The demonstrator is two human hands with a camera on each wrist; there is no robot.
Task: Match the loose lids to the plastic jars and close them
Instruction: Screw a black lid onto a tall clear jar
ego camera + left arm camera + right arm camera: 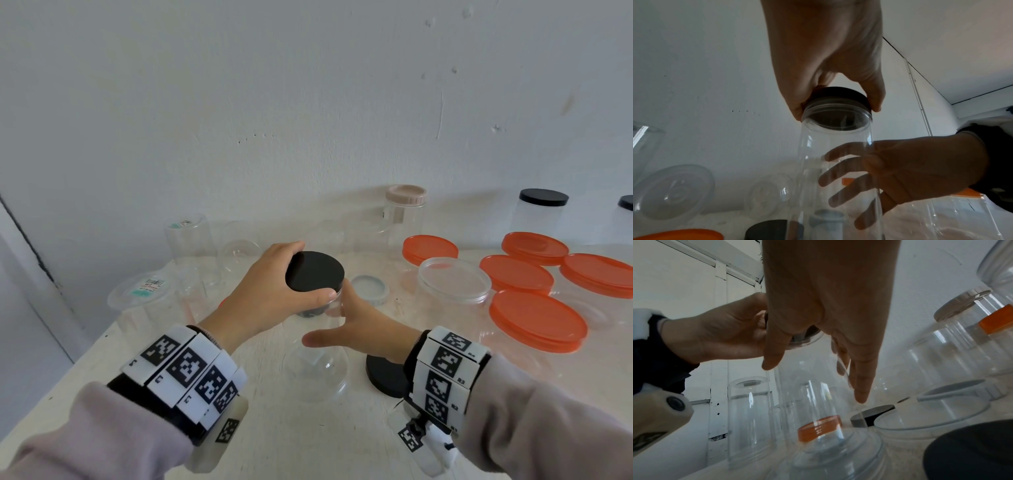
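The tall clear jar stands upright, see-through, topped by a flat black lid. The left hand curls round that lid. The right hand lies straight-fingered against the jar's side.

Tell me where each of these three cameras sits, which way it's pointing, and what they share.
Head: looks forward and down at the table; both banded wrists show.
Left wrist: below the left hand, looking up along it at the black lid it grips on the clear jar.
Right wrist: looks along the right hand, whose straight fingers touch the jar's wall.
Shared: all three show both hands, that lid and that jar.
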